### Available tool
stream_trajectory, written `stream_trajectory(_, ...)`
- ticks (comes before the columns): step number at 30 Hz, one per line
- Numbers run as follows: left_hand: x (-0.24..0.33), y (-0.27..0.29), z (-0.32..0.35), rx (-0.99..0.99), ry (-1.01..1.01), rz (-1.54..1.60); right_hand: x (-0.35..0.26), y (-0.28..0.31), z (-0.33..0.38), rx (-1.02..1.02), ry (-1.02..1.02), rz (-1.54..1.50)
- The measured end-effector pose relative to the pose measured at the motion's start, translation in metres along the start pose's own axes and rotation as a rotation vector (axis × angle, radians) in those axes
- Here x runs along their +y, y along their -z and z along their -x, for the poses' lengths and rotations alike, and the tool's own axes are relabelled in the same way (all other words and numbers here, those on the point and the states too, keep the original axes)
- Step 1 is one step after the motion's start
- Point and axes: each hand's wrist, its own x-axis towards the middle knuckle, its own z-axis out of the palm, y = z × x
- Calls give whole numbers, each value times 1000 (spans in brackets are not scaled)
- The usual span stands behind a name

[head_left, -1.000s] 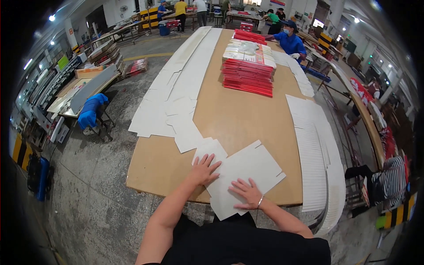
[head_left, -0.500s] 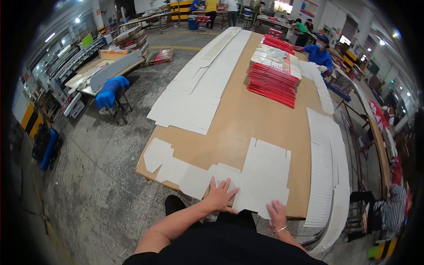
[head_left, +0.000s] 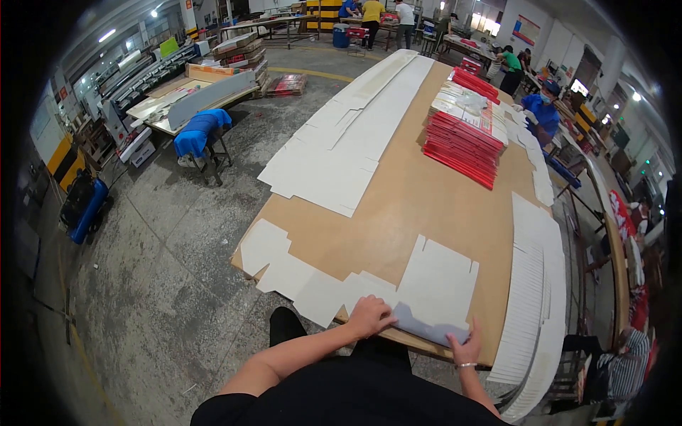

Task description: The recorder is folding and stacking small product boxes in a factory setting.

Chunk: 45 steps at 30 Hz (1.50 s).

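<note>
White card blank (head_left: 439, 284) | near table edge (head_left: 398, 213) | under both hands (head_left: 369, 316)

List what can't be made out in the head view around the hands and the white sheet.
- Left hand: palm and fingertips hidden by its own back; its grip on the white sheet is unclear.
- Right hand: fingers tucked under the folded flap.
- Sheet's underside: faces the table.
- Red stack: print too small.
- Fanned white stack: bent by the fisheye rim.

Both hands (head_left: 369, 317) on white cardboard blank (head_left: 440, 284)
</note>
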Motion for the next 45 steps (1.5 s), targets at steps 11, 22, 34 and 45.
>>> stream_trajectory(11,21,20,16,-232,-369,-438,-39,-76,14,-226,811,151)
stream_trajectory(22,7,-17,4,-82,-54,-548,-47,-72,13,-277,822,133)
stream_trajectory(34,50,-40,21,-129,-268,-541,-13,-95,76,-128,-631,-665)
stream_trajectory(45,46,63,9,-717,2,-252,-79,-105,11,-185,669,587)
